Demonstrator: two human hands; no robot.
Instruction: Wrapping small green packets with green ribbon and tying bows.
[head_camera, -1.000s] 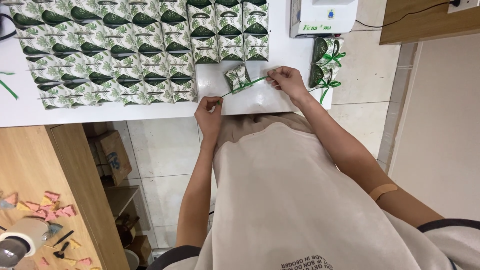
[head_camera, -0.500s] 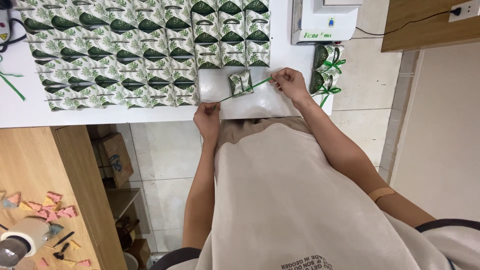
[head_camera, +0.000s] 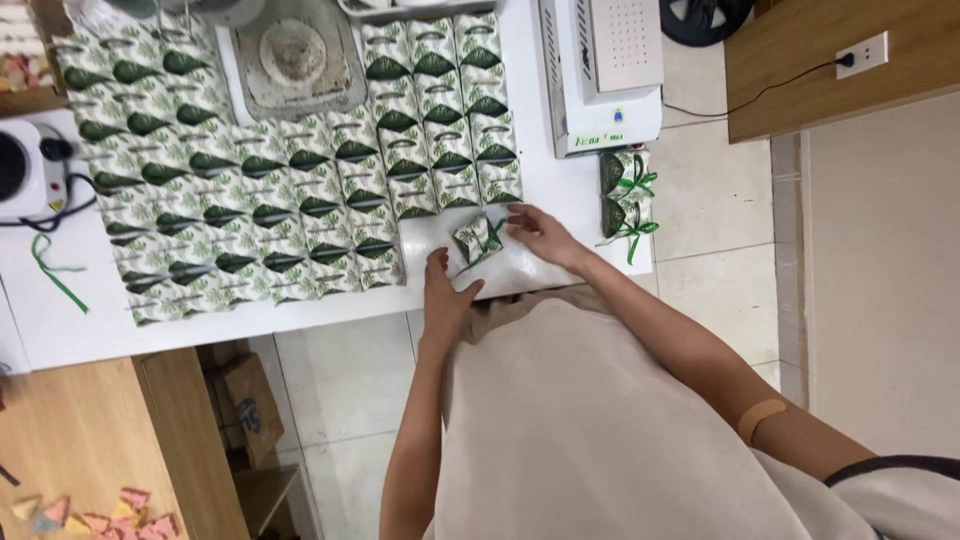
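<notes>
A small leaf-printed pouch (head_camera: 475, 238) lies on the white table (head_camera: 300, 315) between my hands, with a green ribbon (head_camera: 487, 249) across it. My left hand (head_camera: 445, 290) rests at the pouch's near left corner, fingers touching it and the ribbon end. My right hand (head_camera: 535, 232) presses at the pouch's right side, fingers pinching near the ribbon. Rows of several identical leaf-printed pouches (head_camera: 280, 190) cover the table to the left and behind.
Two finished pouches tied with green bows (head_camera: 625, 200) sit at the table's right edge. A white machine (head_camera: 600, 70) stands behind them. A grey round device (head_camera: 295, 55) sits at the back, a small hotplate (head_camera: 25, 165) at far left, and a loose green ribbon (head_camera: 55, 275).
The ribbon was stretched taut between my hands; now both hands have come in close to the pouch and the ribbon lies across it. The view has shifted to show more table.
</notes>
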